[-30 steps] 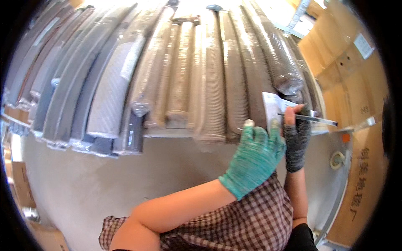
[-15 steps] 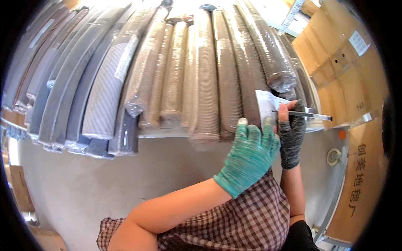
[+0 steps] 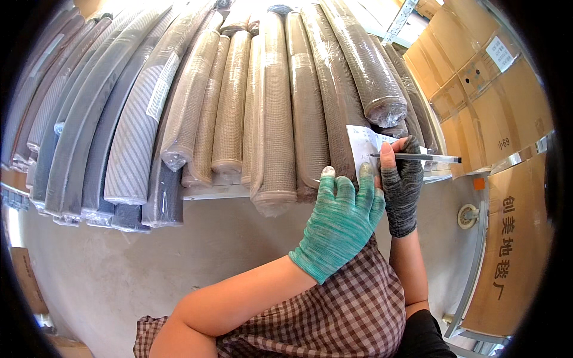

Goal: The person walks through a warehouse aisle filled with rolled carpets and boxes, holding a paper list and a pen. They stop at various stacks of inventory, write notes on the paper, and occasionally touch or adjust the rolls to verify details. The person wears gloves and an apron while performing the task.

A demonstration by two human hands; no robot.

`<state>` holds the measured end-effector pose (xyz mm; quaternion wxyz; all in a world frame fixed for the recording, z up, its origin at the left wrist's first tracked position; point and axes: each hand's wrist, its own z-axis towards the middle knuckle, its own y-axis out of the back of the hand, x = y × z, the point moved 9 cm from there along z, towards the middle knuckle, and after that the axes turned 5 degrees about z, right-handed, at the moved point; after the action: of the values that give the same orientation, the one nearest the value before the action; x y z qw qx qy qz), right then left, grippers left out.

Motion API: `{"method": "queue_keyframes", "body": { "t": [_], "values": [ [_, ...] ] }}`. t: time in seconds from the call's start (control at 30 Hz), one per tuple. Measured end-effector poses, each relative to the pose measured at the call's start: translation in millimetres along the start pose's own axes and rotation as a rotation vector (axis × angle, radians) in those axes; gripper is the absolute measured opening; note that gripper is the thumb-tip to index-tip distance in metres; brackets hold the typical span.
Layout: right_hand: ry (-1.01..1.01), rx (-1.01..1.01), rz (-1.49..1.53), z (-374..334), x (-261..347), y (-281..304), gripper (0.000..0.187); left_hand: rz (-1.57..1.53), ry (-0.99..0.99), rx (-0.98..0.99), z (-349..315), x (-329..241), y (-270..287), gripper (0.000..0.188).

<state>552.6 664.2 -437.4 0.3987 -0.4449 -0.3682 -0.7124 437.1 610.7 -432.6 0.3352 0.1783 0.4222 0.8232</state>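
Observation:
A sheet of white paper (image 3: 359, 142) with handwriting lies on plastic-wrapped rolled carpets. My right hand (image 3: 404, 194), in a dark grey fingerless glove, is closed round a pen (image 3: 439, 159), its tip at the paper. In a green striped glove with bare fingertips, my left hand (image 3: 343, 221) lies with fingers stretched out and apart. Its fingertips rest on the paper's lower edge and on a brown carpet roll (image 3: 307, 107) beside it. A thicker, dark wrapped roll (image 3: 364, 65) lies just beyond the paper. Part of the sheet is hidden behind my right hand.
Several brown and grey-blue rolls, among them a striped one (image 3: 134, 143), lie side by side on a shelf (image 3: 218, 191). Cardboard boxes (image 3: 507, 238) stack up at the right, near a metal post (image 3: 471, 268). More boxes (image 3: 28, 280) stand at the far left.
The view has shifted slightly, so the rolls and both hands appear a little further left. My right hand still holds the pen at the paper, and my left hand stays flat.

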Motion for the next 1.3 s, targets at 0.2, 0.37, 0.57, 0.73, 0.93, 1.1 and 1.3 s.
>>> {"method": "queue_keyframes", "body": {
  "t": [0.2, 0.37, 0.57, 0.73, 0.93, 1.1, 1.3],
  "values": [
    [0.019, -0.003, 0.007, 0, 2, 0, 0.018, -0.009, -0.003, 0.005, 1, 0, 1, 0.041],
    [0.08, 0.017, -0.056, 0, 8, -2, 0.018, -0.002, -0.002, -0.011, 0, 0, 1, 0.041],
    [0.144, 0.03, -0.104, 0, 10, -1, 0.02, -0.006, -0.004, -0.008, 1, 0, 1, 0.04],
    [0.102, 0.02, -0.095, -1, 9, 0, 0.02, 0.006, -0.001, -0.012, 0, 0, 0, 0.04],
    [0.058, -0.109, 0.029, -3, -1, 18, 0.015, 0.008, 0.012, -0.023, 1, 2, 3, 0.04],
    [0.037, -0.083, 0.214, -8, 3, 19, 0.019, -0.046, 0.027, 0.019, 0, 10, 6, 0.041],
    [0.021, 0.083, 0.101, -10, 17, -3, 0.02, -0.043, 0.054, 0.052, -1, 6, 11, 0.043]
  ]
}}
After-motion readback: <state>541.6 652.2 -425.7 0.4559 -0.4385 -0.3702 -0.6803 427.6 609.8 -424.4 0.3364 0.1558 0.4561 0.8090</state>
